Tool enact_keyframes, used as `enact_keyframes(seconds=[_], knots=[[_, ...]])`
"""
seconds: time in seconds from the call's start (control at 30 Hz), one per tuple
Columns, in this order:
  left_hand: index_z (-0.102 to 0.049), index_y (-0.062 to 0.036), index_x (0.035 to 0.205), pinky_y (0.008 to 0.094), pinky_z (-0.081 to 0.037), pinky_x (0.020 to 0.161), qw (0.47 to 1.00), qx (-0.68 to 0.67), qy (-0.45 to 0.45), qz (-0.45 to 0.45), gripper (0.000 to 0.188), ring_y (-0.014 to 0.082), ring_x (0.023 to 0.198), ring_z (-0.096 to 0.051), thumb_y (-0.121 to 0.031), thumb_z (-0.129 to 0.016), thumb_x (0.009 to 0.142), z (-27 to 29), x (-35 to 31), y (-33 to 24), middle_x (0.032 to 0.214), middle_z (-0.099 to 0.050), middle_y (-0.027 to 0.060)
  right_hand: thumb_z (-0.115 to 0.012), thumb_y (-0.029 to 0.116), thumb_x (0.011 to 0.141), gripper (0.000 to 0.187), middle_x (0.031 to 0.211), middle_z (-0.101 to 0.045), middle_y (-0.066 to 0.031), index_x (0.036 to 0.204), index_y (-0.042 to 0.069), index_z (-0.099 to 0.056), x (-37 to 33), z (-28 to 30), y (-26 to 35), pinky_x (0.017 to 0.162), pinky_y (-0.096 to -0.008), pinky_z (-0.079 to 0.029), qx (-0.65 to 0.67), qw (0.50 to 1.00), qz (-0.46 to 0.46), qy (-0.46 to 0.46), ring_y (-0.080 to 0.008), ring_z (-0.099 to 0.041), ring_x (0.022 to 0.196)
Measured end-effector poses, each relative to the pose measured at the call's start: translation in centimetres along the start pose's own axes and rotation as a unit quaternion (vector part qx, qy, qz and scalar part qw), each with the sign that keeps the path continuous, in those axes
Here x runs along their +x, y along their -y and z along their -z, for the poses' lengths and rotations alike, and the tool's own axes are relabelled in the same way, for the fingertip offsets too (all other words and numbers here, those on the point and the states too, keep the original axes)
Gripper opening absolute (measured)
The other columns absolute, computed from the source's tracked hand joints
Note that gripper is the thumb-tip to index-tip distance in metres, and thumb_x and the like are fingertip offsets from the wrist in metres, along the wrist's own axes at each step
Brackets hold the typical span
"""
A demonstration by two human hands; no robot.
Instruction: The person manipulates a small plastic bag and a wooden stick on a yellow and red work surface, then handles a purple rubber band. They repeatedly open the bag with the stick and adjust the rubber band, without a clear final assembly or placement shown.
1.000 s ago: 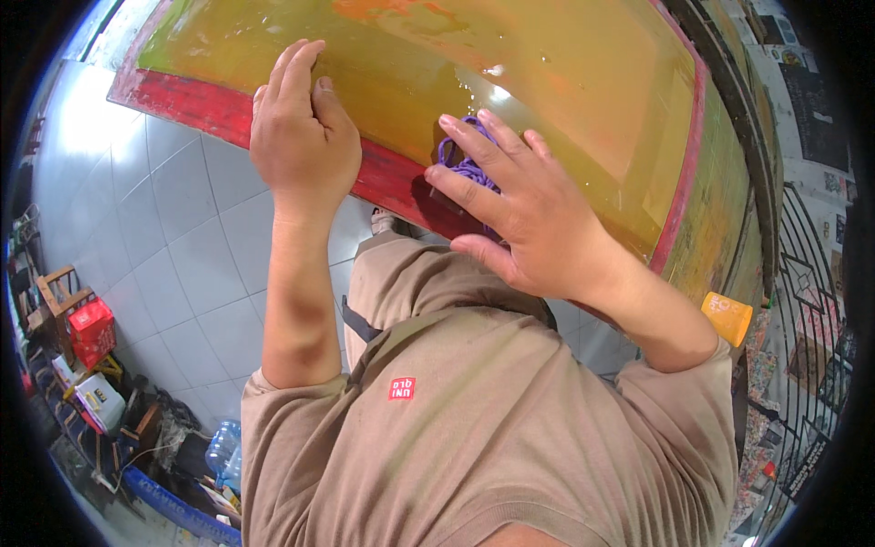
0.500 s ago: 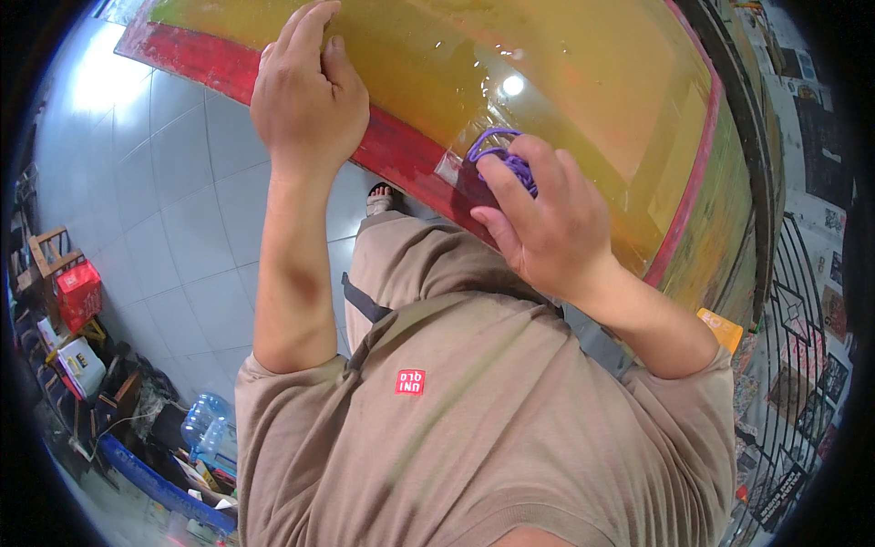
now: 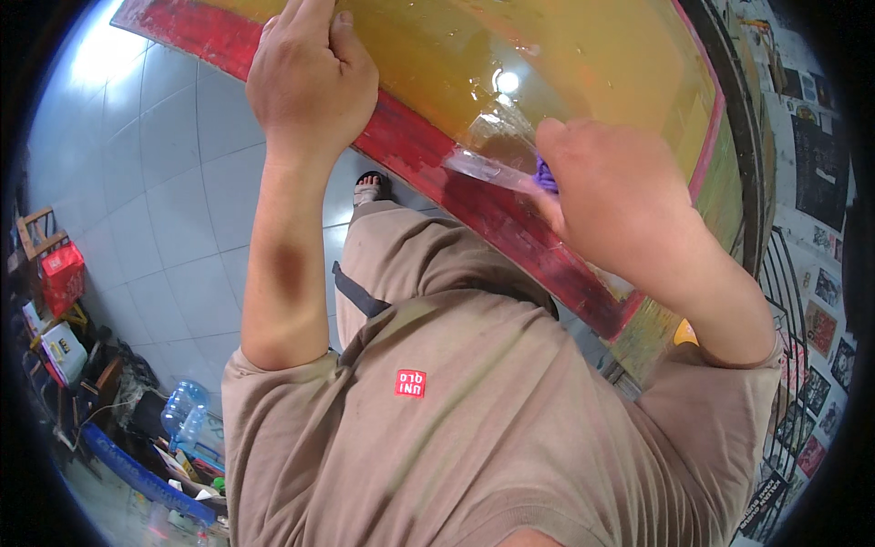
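Note:
A large flat frame with a worn red border surrounds a glossy, wet-looking yellow sheet. My left hand lies flat over the border at the upper left, fingers stretched toward the sheet, tips cut off by the picture's top edge. Near the border on the right, my right hand is closed round a bundle of purple cord, mostly hidden by the fingers. Beside it a clear plastic strip lies across the border and runs up to the fingers; whether they grip it too cannot be made out.
Tiled floor lies left of the frame. Farther left are a red bag, a clear blue water jug and a blue curved edge. A dark curved rail runs along the right, beside a picture-covered surface.
My right hand has moved right and turned, covering most of the purple cord. The clear strip now shows more fully along the border. My left hand stays on the frame.

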State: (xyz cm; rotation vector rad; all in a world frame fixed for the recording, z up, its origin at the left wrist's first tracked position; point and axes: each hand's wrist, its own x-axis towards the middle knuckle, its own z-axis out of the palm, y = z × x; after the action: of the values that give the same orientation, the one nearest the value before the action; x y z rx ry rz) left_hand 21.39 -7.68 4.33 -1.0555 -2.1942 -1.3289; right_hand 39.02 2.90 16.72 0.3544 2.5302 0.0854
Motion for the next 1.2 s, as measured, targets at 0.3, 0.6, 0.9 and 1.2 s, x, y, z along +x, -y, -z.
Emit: enact_keyframes(seconds=[0.3,0.6,0.9,1.2], knots=[[-0.063,-0.0017,0.105,0.0373,-0.048,0.086,1.000,0.000,-0.014,0.002,0.022,0.0341,0.098,-0.061,-0.006,-0.052,0.086,-0.4,-0.1,-0.2,0.106,-0.064,0.0174,-0.063,0.006,0.074,0.031,0.092,-0.055,-0.0150,0.104,0.005,-0.060,0.0,-0.4,1.5,0.062,-0.0418,-0.047,0.052,0.977,0.058,-0.198,-0.0322,-0.058,0.070],[-0.063,-0.0015,0.102,0.0379,-0.049,0.084,1.000,0.002,-0.024,-0.006,0.020,0.0346,0.096,-0.061,-0.006,-0.053,0.086,-0.3,-0.1,-0.8,0.104,-0.065,0.0178,-0.062,0.014,0.070,0.004,0.077,-0.048,-0.0033,0.073,0.013,-0.060,0.9,-2.7,0.2,0.042,-0.0294,-0.035,-0.013,0.904,0.220,-0.366,-0.0174,-0.045,0.055],[-0.063,-0.0006,0.100,0.0379,-0.049,0.081,0.999,-0.005,-0.031,-0.010,0.019,0.0347,0.092,-0.062,-0.005,-0.052,0.085,-0.3,0.0,-0.9,0.103,-0.065,0.0176,-0.076,0.023,0.060,0.026,0.077,-0.050,-0.0082,0.076,0.009,-0.061,0.4,-1.3,0.4,0.047,-0.0339,-0.042,-0.009,0.916,0.190,-0.353,-0.0233,-0.053,0.060],[-0.063,0.0003,0.100,0.0385,-0.049,0.080,1.000,-0.001,-0.019,-0.014,0.020,0.0355,0.091,-0.062,-0.002,-0.052,0.084,-0.2,0.0,-1.1,0.103,-0.065,0.0178,-0.059,0.016,0.062,0.022,0.062,-0.037,-0.0031,0.053,0.014,-0.038,0.8,-2.1,-0.5,0.033,-0.0307,-0.029,-0.061,0.925,0.233,-0.295,-0.0173,-0.042,0.048]])
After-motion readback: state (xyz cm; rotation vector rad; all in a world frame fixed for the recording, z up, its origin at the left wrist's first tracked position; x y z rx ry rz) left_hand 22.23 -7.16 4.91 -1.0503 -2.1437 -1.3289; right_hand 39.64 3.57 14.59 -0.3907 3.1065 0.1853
